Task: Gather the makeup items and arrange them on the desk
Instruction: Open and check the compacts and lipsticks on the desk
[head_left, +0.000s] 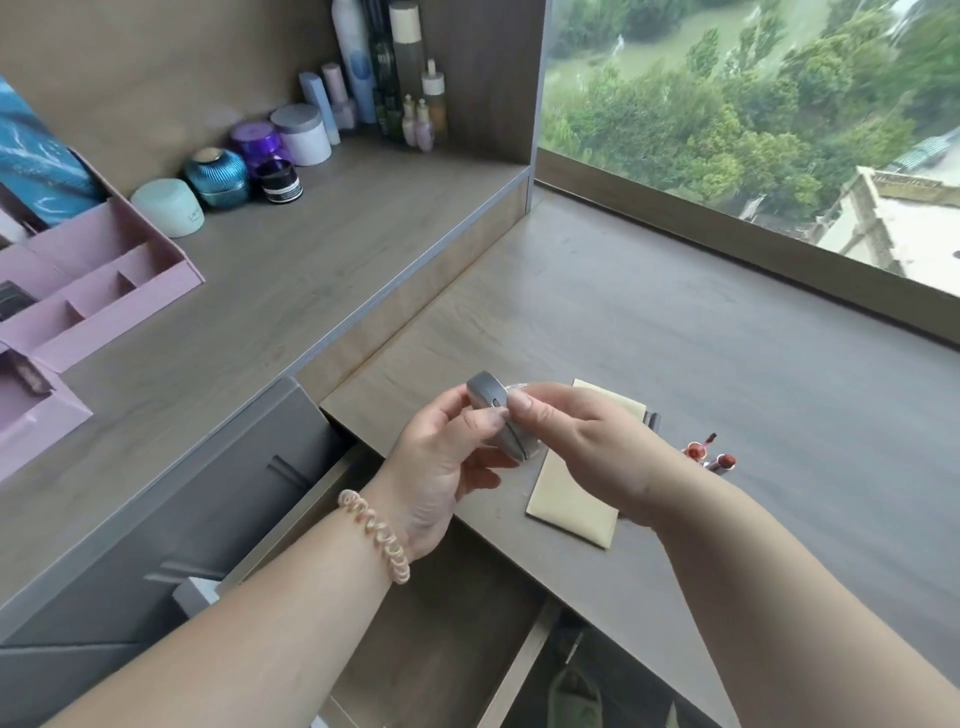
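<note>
A round grey compact is held on edge above the lower desk. My left hand cups it from below and behind, and my right hand pinches its front rim with thumb and fingers. Under my right hand a pale yellow pouch lies flat on the desk. Two reddish lip-colour tubes lie just right of the pouch. On the raised shelf stand several jars and tall bottles in a row along the back wall.
A pink cardboard organiser with open compartments sits at the left on the shelf. An open drawer lies below my hands. A large window borders the desk's far right edge.
</note>
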